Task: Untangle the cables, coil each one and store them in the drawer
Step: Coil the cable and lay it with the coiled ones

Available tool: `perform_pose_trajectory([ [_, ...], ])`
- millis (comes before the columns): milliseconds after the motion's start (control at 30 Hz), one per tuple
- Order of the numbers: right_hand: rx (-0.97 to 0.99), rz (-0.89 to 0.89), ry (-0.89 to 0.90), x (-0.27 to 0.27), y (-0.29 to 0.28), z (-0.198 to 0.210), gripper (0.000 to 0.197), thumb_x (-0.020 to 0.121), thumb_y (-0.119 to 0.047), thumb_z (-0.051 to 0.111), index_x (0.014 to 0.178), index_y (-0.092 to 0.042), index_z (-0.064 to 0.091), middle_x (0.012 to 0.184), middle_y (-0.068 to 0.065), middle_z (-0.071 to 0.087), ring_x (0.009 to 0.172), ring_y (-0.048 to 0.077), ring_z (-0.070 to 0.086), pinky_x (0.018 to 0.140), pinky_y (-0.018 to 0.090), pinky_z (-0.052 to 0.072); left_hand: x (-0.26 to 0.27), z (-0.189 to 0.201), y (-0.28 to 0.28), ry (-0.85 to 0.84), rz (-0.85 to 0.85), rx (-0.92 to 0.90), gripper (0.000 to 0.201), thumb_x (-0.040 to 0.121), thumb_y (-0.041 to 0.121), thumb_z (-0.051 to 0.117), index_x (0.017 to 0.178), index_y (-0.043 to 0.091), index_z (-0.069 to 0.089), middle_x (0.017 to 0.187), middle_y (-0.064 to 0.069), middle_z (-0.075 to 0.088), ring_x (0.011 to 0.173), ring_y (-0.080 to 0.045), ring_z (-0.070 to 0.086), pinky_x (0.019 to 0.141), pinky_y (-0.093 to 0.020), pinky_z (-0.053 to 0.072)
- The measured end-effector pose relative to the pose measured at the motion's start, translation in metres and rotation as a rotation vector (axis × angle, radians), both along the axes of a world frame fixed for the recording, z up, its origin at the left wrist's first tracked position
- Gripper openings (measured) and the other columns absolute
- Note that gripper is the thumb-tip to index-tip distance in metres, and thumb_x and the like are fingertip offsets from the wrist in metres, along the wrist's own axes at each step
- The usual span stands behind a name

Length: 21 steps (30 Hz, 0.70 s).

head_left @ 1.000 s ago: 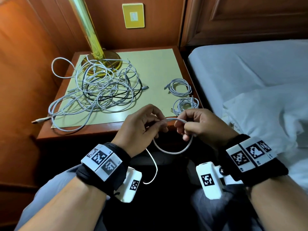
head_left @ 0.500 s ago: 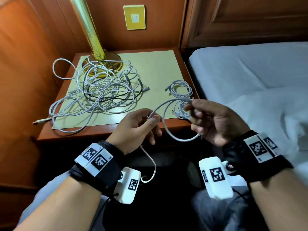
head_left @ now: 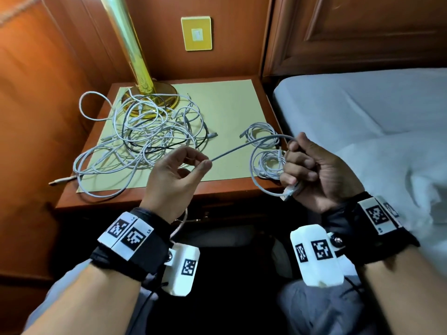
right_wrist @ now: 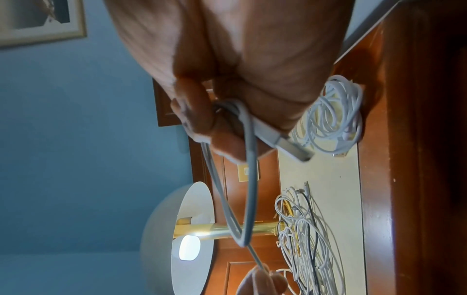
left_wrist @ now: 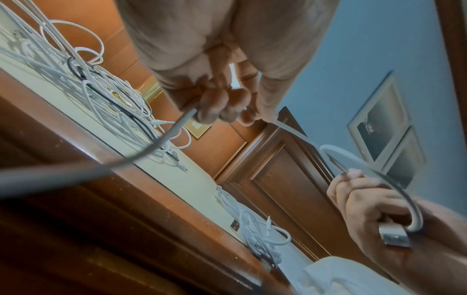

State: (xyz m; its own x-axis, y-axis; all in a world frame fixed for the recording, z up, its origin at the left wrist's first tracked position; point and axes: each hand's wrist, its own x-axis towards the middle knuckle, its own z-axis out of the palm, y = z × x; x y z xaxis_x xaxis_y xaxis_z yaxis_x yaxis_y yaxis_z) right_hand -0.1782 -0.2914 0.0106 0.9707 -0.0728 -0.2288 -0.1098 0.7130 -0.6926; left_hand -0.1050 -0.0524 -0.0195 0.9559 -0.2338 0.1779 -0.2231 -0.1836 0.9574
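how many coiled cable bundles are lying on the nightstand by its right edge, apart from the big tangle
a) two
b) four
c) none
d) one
a) Two small white coils lie near the nightstand right edge: the farther coil and the nearer coil, both apart from the tangled pile by the lamp base.

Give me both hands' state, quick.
Left hand: pinching the cable.
Right hand: gripping the same cable's loop and plug.
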Motion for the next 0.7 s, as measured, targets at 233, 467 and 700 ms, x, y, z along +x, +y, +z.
perform_pose_trajectory([
  [233,-0.123,-0.071,-0.016,-0.003,-0.002,0.001,0.022,0.094,-0.037,0.051,0.085,-0.017,0.052,0.051,-0.009,0.035,0.037,0.003,0.027,0.037,0.018,0.025,-0.002,-0.004,0.000,-0.071,0.090,0.333,0.016,0.085,0.008,0.066,0.085,0.024,0.068,0.082,0.008,0.065,0.050,-0.008,0.051,0.051,-0.013,0.037],
  [467,-0.715,-0.171,-0.027,-0.007,0.021,-0.006,0.017,0.098,-0.023,0.056,0.091,-0.007,0.058,0.069,0.007,0.072,0.057,0.023,0.068,0.046,0.026,0.042,-0.025,0.001,-0.011,-0.162,-0.302,0.483,0.016,0.085,0.014,0.075,0.085,0.030,0.072,0.072,0.025,0.066,0.064,0.000,0.059,0.063,-0.006,0.038],
  [700,-0.969,-0.030,-0.052,-0.009,0.037,-0.019,0.019,0.097,-0.021,0.061,0.092,-0.002,0.058,0.076,0.006,0.077,0.069,0.020,0.074,0.062,0.028,0.054,-0.034,0.001,-0.022,-0.174,-0.383,0.409,0.015,0.082,0.017,0.080,0.081,0.025,0.068,0.071,0.016,0.068,0.066,-0.004,0.062,0.064,-0.011,0.044],
])
